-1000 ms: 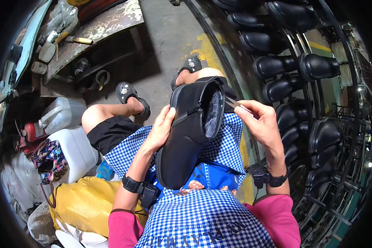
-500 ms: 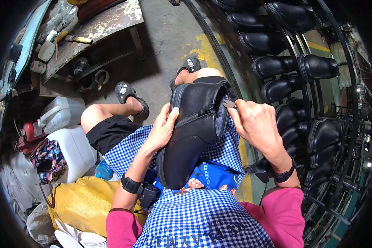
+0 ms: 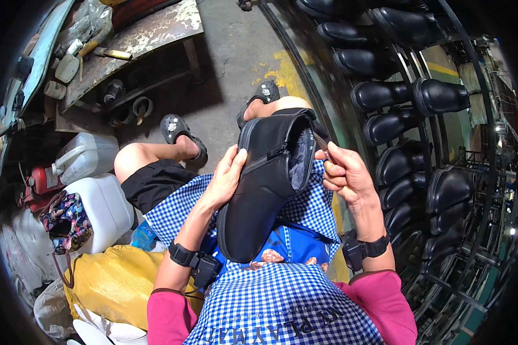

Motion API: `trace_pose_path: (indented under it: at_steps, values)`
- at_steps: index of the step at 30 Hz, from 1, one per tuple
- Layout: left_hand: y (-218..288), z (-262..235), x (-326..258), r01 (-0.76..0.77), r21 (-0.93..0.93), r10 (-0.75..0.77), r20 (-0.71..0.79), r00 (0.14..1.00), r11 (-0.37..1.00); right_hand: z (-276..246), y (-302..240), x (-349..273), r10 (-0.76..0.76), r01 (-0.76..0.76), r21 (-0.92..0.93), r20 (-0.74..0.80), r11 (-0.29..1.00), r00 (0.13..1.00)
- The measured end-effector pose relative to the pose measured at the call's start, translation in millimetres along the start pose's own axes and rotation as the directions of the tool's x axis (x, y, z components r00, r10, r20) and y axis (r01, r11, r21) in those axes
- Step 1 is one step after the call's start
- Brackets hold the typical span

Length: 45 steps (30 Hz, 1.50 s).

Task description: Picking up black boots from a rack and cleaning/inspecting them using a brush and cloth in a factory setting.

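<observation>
A black ankle boot (image 3: 256, 201) with a side zip lies across my lap, its toe pointing toward me. Grey fleece lining (image 3: 299, 158) shows inside its opening, which faces right. My left hand (image 3: 227, 177) grips the boot by its sole side, thumb on the edge. At the boot's opening, my right hand (image 3: 347, 175) is closed around small metal thread snips (image 3: 316, 150); their blades point up and left, close to the rim. Fingers hide most of the snips' body.
Racks of black boots (image 3: 440, 96) stand close on my right. A worn table (image 3: 161, 26) with tools is at the far left. White plastic jugs (image 3: 106, 210), a red container (image 3: 43, 179) and a yellow sack (image 3: 118, 282) sit on my left.
My right hand has turned and drawn slightly down and left, and the snips' tip now points up beside the rim. The boot's opening shows more. My left hand keeps its hold.
</observation>
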<state>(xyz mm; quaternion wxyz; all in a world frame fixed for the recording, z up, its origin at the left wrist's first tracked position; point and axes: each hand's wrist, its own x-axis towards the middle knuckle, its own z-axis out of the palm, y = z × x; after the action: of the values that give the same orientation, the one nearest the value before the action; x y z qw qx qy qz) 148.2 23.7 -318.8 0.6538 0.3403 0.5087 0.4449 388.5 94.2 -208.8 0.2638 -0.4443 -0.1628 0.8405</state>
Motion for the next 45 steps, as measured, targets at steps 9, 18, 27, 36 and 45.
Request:
trace_pose_path:
  at_steps: [9,18,27,36,45]
  values:
    - [-1.2,2.0,0.7,-0.017,0.001,0.017,-0.008,1.0,1.0,48.7,-18.8,-25.1,-0.569,0.108,-0.859,0.421,-0.501,0.706]
    - [0.0,1.3,0.4,-0.015,0.054,0.016,-0.019,1.0,0.998,51.6,-37.8,-5.4,-0.351,0.121,-0.784,0.403,-0.609,0.845]
    - [-6.9,0.2,3.2,-0.01,-0.013,0.01,-0.009,1.0,1.0,-10.5,4.5,18.4,0.008,0.0,-0.108,0.08,0.994,0.997]
    - [-4.7,1.5,2.0,-0.025,-0.013,0.025,-0.024,0.999,1.0,46.5,-18.9,-18.8,-0.582,0.166,-0.971,0.236,-0.172,0.778]
    - [-11.9,-1.5,3.6,-0.004,0.037,0.004,-0.018,1.0,0.999,57.8,-29.9,-19.2,-0.46,0.145,-0.817,0.451,-0.558,0.765]
